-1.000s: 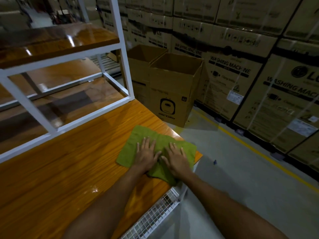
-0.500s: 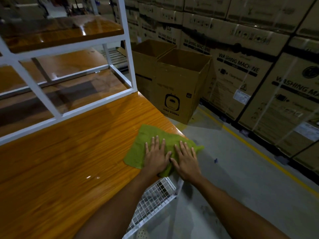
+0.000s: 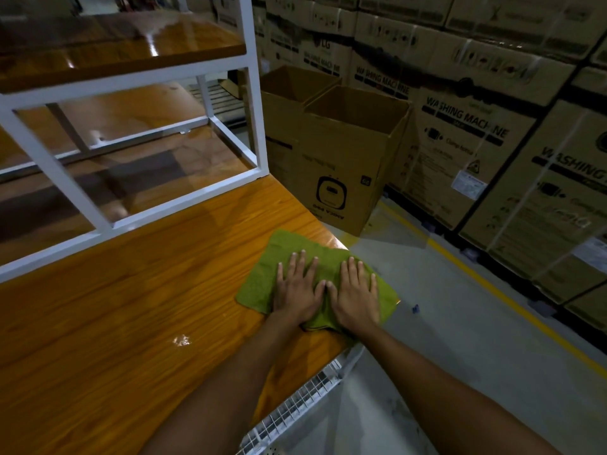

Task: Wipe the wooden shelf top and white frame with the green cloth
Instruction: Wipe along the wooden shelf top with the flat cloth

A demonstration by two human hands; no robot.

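The green cloth [image 3: 262, 287] lies on the glossy wooden shelf top [image 3: 131, 323] at its right edge, and its right side hangs slightly past that edge. My left hand [image 3: 297, 292] and my right hand [image 3: 356, 297] rest side by side on the cloth, palms down and fingers spread flat, thumbs almost touching. The white frame [image 3: 184, 205] stands on the top behind and to the left of the cloth. It carries an upper wooden shelf [image 3: 115, 44].
A small wet glint [image 3: 181, 340] shows on the wood left of my forearm. White wire mesh [image 3: 295, 412] runs below the front edge. Two open cardboard boxes [image 3: 348, 165] stand on the floor beyond the shelf. Stacked washing-machine cartons [image 3: 476, 142] line the right behind a yellow floor line [image 3: 492, 284].
Both hands slid the cloth toward the front corner and back again, staying flat on it along the right edge. The view shifted slightly.
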